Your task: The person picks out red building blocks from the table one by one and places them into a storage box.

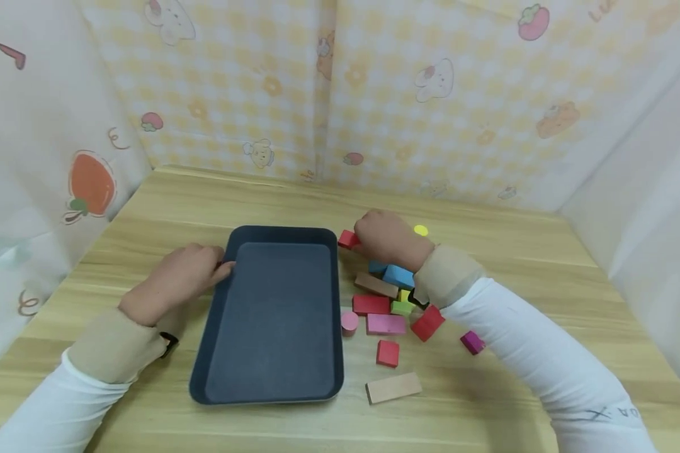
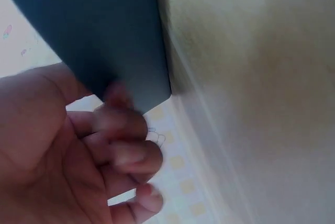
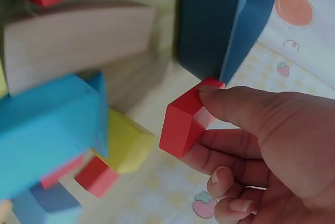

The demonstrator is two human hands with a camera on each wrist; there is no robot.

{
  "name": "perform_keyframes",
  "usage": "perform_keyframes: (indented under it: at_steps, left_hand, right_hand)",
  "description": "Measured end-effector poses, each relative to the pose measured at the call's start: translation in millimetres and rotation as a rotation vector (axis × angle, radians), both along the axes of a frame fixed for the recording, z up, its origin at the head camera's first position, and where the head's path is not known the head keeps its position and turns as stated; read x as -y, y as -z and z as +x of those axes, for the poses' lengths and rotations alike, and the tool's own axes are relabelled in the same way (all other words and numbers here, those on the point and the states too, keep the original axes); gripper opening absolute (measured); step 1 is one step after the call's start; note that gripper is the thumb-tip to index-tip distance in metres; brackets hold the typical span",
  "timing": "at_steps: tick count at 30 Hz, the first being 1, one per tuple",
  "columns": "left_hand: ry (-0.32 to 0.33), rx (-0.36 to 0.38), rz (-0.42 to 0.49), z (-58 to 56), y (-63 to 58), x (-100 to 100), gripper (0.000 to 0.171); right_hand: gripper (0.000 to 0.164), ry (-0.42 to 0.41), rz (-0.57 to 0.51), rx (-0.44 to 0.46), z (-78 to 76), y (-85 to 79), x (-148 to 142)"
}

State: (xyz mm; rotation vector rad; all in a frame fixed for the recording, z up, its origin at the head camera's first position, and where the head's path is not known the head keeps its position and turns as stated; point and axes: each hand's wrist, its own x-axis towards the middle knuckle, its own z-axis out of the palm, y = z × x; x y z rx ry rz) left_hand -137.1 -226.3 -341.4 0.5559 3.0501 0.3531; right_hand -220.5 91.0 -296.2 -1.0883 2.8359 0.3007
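The right hand [image 1: 386, 238] is pinching a small red block [image 3: 184, 122] between thumb and fingers, just off the far right corner of the dark tray [image 1: 215, 352], while the left hand [image 1: 177, 280] is resting with loosely curled fingers against the tray's left rim. The grip is catching only the block's edges, so it could be slipping and dropping back among the loose blocks [image 1: 398, 275] on the bench [image 1: 487, 402]. Lifting low, the block could be clipping the tray's rim and nudging it.
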Motion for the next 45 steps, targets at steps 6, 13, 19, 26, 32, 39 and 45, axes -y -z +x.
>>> perform_keyframes:
  at_steps: [6,13,19,26,32,39,45]
  left_hand:
    - [0.045,0.148,0.025,-0.9,-4.5,-0.9,0.033]
    - [0.037,0.216,0.036,-1.0,-6.5,-3.5,0.025]
    - [0.027,0.234,0.038,-2.2,-3.0,-7.6,0.024]
    - [0.022,0.244,0.055,-5.3,2.3,-9.5,0.024]
    - [0.017,0.242,0.058,-4.6,2.2,-9.3,0.024]
    - [0.005,0.252,0.065,-4.1,1.4,-8.1,0.024]
    - [0.004,0.249,0.066,-4.2,2.4,-7.9,0.024]
  right_hand:
    - [0.027,0.008,-0.026,-0.018,-8.8,-22.1,3.5]
    - [0.025,-0.061,-0.033,-0.029,-9.6,-38.0,25.6]
    - [0.024,-0.135,0.004,-0.060,-2.3,-37.1,55.8]
    - [0.022,-0.186,-0.062,-0.026,3.1,-31.0,78.8]
    - [0.022,-0.196,-0.073,-0.006,2.2,-23.3,100.2]
    - [0.022,-0.167,-0.001,0.005,3.1,-11.7,123.3]
    - [0.022,-0.142,0.018,0.022,2.0,-5.6,131.4]
